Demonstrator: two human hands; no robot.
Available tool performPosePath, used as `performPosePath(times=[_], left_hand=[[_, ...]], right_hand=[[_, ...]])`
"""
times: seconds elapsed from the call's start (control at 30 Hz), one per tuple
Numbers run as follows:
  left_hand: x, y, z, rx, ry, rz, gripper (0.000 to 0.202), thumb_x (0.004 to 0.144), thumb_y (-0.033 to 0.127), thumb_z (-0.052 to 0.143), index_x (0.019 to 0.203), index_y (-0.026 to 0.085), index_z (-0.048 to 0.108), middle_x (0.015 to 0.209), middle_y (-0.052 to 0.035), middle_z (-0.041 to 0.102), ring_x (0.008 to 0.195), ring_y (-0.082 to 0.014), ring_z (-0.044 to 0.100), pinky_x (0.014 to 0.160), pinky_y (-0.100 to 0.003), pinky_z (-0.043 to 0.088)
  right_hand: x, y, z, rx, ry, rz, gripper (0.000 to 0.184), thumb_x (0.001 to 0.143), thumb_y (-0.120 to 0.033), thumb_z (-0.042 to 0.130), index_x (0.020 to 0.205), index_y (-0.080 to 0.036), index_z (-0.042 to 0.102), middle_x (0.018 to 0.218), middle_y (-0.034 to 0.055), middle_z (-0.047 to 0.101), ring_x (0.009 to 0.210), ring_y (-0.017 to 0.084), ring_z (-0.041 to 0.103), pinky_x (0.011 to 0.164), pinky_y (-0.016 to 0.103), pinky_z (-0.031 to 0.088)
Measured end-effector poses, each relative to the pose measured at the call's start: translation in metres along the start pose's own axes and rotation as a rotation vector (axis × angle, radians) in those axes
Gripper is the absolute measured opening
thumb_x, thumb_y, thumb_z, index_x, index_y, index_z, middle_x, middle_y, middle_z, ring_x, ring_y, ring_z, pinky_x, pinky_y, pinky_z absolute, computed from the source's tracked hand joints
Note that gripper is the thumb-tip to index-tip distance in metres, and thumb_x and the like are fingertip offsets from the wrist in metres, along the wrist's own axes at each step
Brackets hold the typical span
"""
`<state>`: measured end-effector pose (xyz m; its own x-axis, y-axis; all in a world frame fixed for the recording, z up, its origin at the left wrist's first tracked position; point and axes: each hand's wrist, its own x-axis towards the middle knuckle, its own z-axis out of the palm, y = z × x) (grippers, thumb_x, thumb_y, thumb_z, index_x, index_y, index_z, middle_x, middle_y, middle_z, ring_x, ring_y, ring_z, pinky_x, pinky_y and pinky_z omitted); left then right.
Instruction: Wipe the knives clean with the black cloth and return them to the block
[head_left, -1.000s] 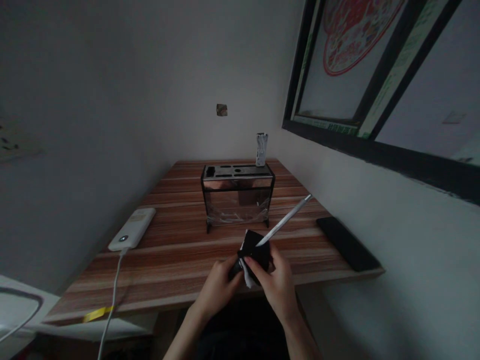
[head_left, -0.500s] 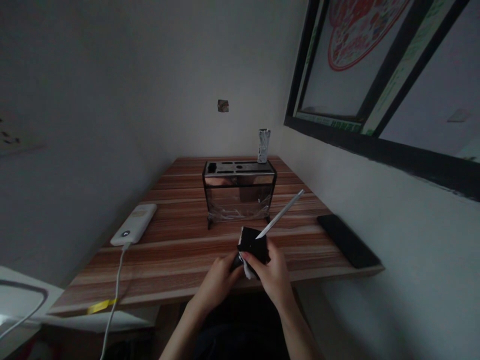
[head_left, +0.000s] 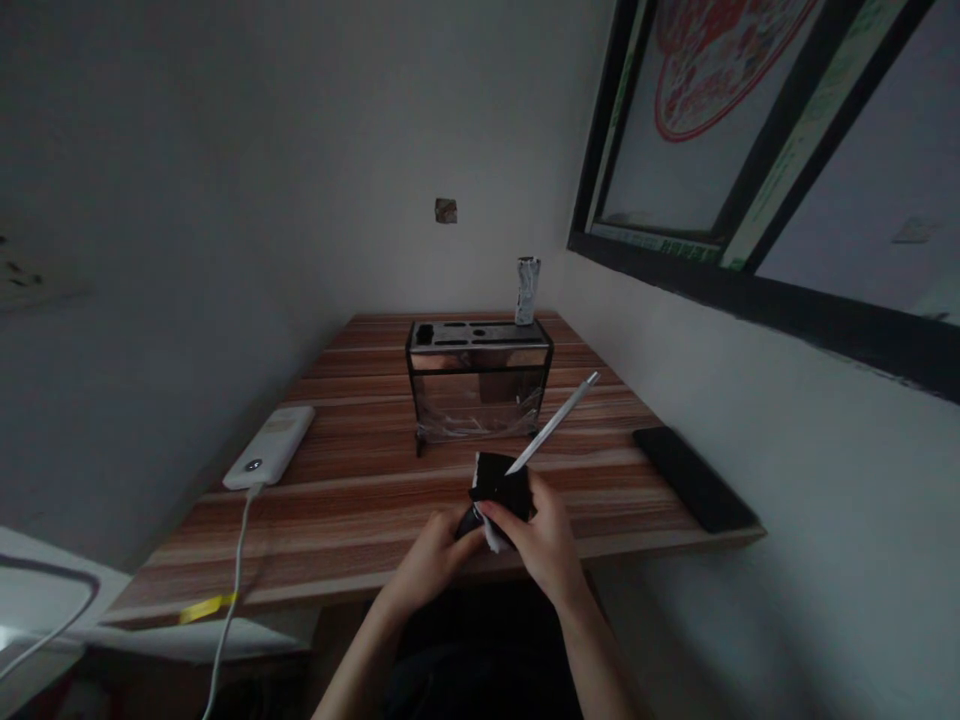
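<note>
My left hand (head_left: 433,563) is closed around the dark handle of a knife (head_left: 555,422), just in front of the table's near edge. Its narrow pale blade slants up and to the right, seen nearly edge-on. A black cloth (head_left: 501,478) with a white underside is folded about the lower blade. My right hand (head_left: 546,545) pinches this cloth, thumb on top and fingers behind. The part of the blade inside the cloth is hidden. Beyond both hands stands a knife holder (head_left: 480,362) with a slotted top, dark frame and clear plastic wrapping.
Upright at the holder's right end is a silvery wrapped piece (head_left: 527,290). A white power bank (head_left: 270,448) with a cable (head_left: 238,560) lies on the left of the wood-grain table (head_left: 337,520). On the right lies a black phone-like slab (head_left: 696,480), beside the wall.
Both hands, the knife and the cloth have shifted slightly left. The blade stands a little steeper, its tip nearer the holder. Both hands keep their hold.
</note>
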<state>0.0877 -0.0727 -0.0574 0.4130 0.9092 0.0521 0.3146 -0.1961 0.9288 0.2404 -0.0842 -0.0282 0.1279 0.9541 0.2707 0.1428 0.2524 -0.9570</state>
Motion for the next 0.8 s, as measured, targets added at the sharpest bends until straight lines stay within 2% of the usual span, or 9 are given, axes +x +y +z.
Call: performPosePath(times=[0.27,0.47,0.63,0.8], left_hand=[[-0.001,-0.002,-0.002,-0.013,-0.031,-0.014,0.033,0.086,0.042,0.051,0.078,0.013,0.063,0.070,0.0007,0.058,0.066,-0.0145,0.049,0.061,-0.021,0.040],[0.000,0.001,-0.001,-0.007,-0.018,-0.014,0.029,0.085,0.038,0.051,0.081,0.012,0.064,0.074,-0.0009,0.062,0.070,-0.0167,0.053,0.066,-0.023,0.043],[-0.001,0.000,0.000,0.043,0.001,0.004,0.030,0.086,0.037,0.051,0.080,0.012,0.065,0.072,-0.0007,0.063,0.068,-0.0162,0.054,0.063,-0.023,0.042],[-0.005,0.003,0.002,0.141,0.084,0.093,0.023,0.084,0.026,0.052,0.097,0.012,0.066,0.083,-0.0039,0.070,0.075,-0.0192,0.060,0.069,-0.024,0.043]], right_hand=[[0.007,0.000,-0.011,0.010,-0.109,0.008,0.026,0.071,-0.036,0.073,0.091,-0.019,0.070,0.084,0.0054,0.075,0.080,0.024,0.069,0.073,0.031,0.052],[0.005,-0.002,-0.004,-0.062,-0.052,0.000,0.034,0.069,-0.035,0.076,0.097,-0.017,0.068,0.091,0.0085,0.075,0.086,0.027,0.067,0.080,0.036,0.051],[0.002,-0.004,0.001,-0.059,-0.024,0.018,0.037,0.069,-0.034,0.075,0.100,-0.016,0.067,0.094,0.0102,0.074,0.088,0.028,0.067,0.082,0.037,0.051],[0.000,-0.003,0.002,-0.061,0.010,-0.010,0.033,0.071,-0.033,0.074,0.099,-0.017,0.068,0.090,0.0084,0.075,0.085,0.026,0.069,0.078,0.034,0.053]])
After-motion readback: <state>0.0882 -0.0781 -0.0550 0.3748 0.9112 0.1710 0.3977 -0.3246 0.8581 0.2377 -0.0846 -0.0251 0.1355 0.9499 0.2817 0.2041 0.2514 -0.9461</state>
